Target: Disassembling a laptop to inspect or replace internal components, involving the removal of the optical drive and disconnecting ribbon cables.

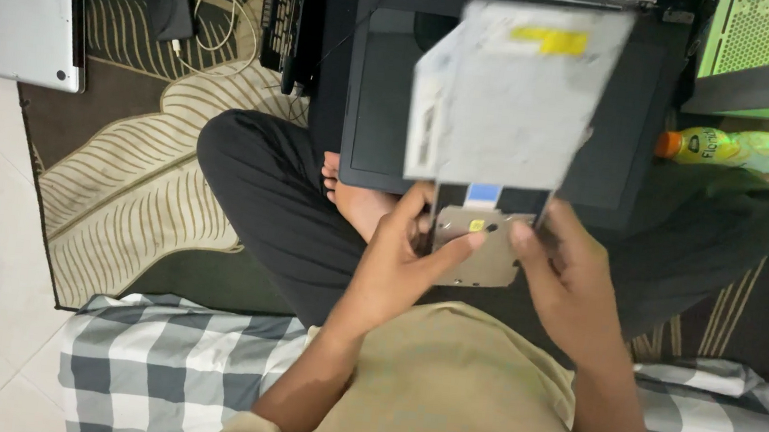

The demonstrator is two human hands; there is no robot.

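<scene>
Head view is showing me both hands gripping a flat grey metal optical drive (512, 91) above the dark laptop shell (628, 165); left hand (398, 265) is pinching its tray, right hand (568, 283) bracing the other edge; I am judging steady, even pressure best; right of the shell, a clear plastic bottle (730, 148) is lying, contents unclear.

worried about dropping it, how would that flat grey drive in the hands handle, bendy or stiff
The grey drive looks like a flat metal box, so probably stiff. Left hand and right hand grip only its lower end, so it may feel top-heavy. Its smooth casing could be slippery.
</scene>
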